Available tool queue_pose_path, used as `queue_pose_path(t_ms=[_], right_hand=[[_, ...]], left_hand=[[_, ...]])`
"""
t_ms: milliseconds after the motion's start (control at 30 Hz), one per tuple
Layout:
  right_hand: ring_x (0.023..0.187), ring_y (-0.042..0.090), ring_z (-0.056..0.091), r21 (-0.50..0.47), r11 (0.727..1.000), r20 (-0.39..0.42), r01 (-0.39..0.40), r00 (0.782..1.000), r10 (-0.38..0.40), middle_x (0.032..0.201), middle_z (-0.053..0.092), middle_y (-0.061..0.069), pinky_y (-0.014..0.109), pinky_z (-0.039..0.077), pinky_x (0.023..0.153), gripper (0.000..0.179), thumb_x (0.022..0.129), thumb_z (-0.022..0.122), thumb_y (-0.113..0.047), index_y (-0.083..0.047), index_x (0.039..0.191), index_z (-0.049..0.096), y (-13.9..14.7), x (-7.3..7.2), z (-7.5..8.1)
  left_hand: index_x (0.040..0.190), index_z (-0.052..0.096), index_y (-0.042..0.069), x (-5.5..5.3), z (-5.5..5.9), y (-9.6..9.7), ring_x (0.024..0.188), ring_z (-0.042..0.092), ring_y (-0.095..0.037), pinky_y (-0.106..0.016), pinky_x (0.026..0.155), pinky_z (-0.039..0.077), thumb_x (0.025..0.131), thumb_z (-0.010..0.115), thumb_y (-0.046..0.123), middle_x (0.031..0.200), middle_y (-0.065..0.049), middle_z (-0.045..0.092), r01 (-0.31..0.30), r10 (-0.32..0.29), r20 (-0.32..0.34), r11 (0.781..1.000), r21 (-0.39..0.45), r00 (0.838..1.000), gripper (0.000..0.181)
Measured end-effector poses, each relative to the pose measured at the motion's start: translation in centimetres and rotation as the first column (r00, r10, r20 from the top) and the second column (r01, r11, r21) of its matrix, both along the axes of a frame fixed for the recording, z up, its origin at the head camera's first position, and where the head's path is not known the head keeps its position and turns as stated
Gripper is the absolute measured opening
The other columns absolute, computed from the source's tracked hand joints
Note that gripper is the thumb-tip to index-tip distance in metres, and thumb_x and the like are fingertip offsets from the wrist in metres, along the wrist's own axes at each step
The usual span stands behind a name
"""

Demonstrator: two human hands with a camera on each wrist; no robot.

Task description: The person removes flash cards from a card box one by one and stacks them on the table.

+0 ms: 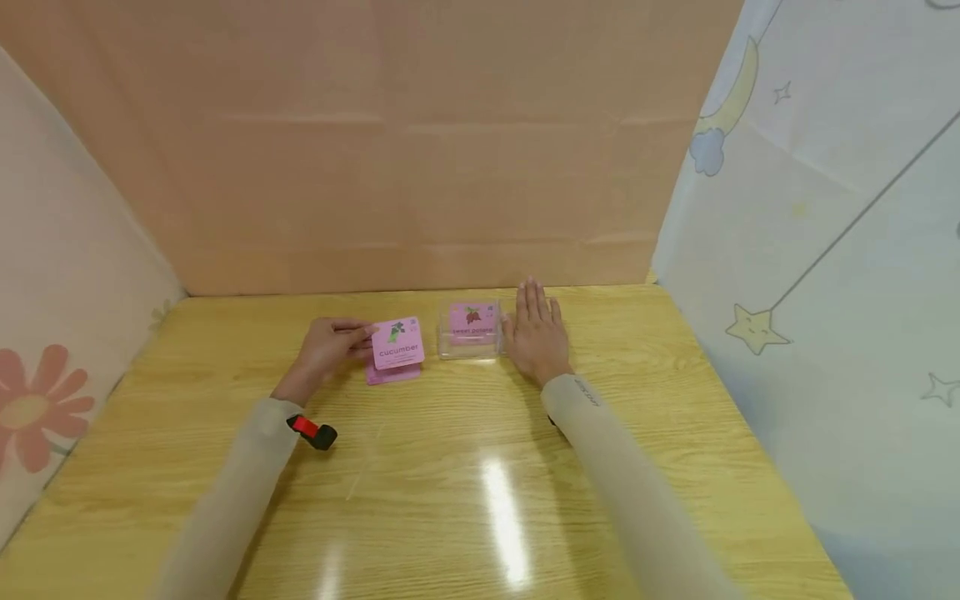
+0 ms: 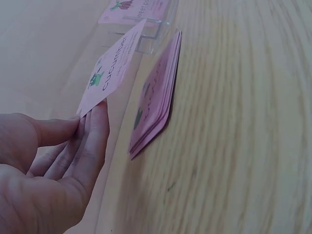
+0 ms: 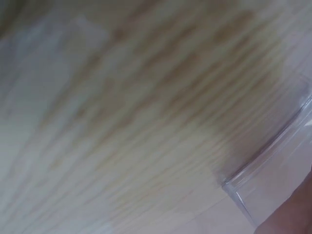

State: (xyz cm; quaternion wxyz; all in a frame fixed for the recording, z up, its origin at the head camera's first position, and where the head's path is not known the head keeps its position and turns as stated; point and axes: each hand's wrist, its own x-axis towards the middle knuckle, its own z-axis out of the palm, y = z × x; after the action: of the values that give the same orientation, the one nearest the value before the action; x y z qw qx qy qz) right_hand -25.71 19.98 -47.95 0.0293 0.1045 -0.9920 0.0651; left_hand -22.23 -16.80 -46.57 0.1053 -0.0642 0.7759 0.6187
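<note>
A pink cucumber card (image 1: 398,341) is pinched at its left corner by my left hand (image 1: 330,343), thumb on top and fingers beneath. The left wrist view shows the card tilted above a small stack of pink cards (image 2: 158,95) on the table. Right of the stack stands a clear plastic holder (image 1: 468,350) with a pink sweet potato card (image 1: 472,317) in it. My right hand (image 1: 538,337) lies with straight fingers along the holder's right side, thumb at its edge. In the right wrist view only a corner of the clear holder (image 3: 263,170) and a bit of finger show.
The wood-grain table (image 1: 420,483) reaches back to a plain peach backdrop (image 1: 420,167). A patterned sheet with stars and a moon (image 1: 825,250) hangs on the right, a flowered one (image 1: 45,267) on the left.
</note>
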Motion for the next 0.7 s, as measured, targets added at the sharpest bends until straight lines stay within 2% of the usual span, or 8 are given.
queue_pose_path(t_ms=[233,400,533,700], right_hand=[[0.166,0.026,-0.011,-0.022,1.0,0.001,0.002,1.0,-0.002,0.178,-0.015,0.007,0.049,-0.006,0.137,0.076,0.111,0.004,-0.056,-0.008,0.169,-0.007,0.1,-0.1,0.0],[0.166,0.027,-0.011,-0.02,0.999,0.002,0.027,1.0,-0.027,0.178,-0.014,0.008,0.049,-0.007,0.136,0.075,0.111,0.005,-0.055,-0.009,0.168,-0.01,1.0,0.2,0.4],[0.167,0.029,-0.008,-0.012,0.999,0.001,0.049,0.999,-0.049,0.177,-0.014,0.008,0.051,-0.006,0.136,0.074,0.111,0.006,-0.054,-0.009,0.168,-0.01,2.0,0.7,0.3],[0.167,0.03,-0.005,-0.005,0.998,0.0,0.058,0.998,-0.058,0.178,-0.011,0.009,0.052,-0.003,0.137,0.075,0.112,0.008,-0.054,-0.008,0.169,-0.007,2.8,1.2,-0.1]], left_hand=[[0.144,0.058,-0.008,-0.4,-0.3,-0.3,0.087,0.076,-0.006,-0.028,0.088,0.064,0.108,0.059,0.014,0.142,-0.032,0.061,0.006,-0.006,0.051,1.0,0.002,0.999,0.042],[0.141,0.058,-0.012,-1.1,-0.6,0.2,0.083,0.077,-0.008,-0.028,0.085,0.065,0.108,0.059,0.013,0.137,-0.034,0.064,0.042,-0.042,0.048,0.999,0.009,0.998,0.041],[0.137,0.06,-0.013,-1.9,-1.4,1.0,0.081,0.076,-0.009,-0.029,0.083,0.066,0.107,0.06,0.01,0.127,-0.031,0.069,0.074,-0.075,0.058,0.997,0.008,0.996,0.038],[0.137,0.06,-0.013,-2.2,-2.4,1.9,0.081,0.076,-0.009,-0.028,0.082,0.066,0.106,0.061,0.009,0.125,-0.03,0.071,0.089,-0.089,0.08,0.996,0.003,0.993,0.038]])
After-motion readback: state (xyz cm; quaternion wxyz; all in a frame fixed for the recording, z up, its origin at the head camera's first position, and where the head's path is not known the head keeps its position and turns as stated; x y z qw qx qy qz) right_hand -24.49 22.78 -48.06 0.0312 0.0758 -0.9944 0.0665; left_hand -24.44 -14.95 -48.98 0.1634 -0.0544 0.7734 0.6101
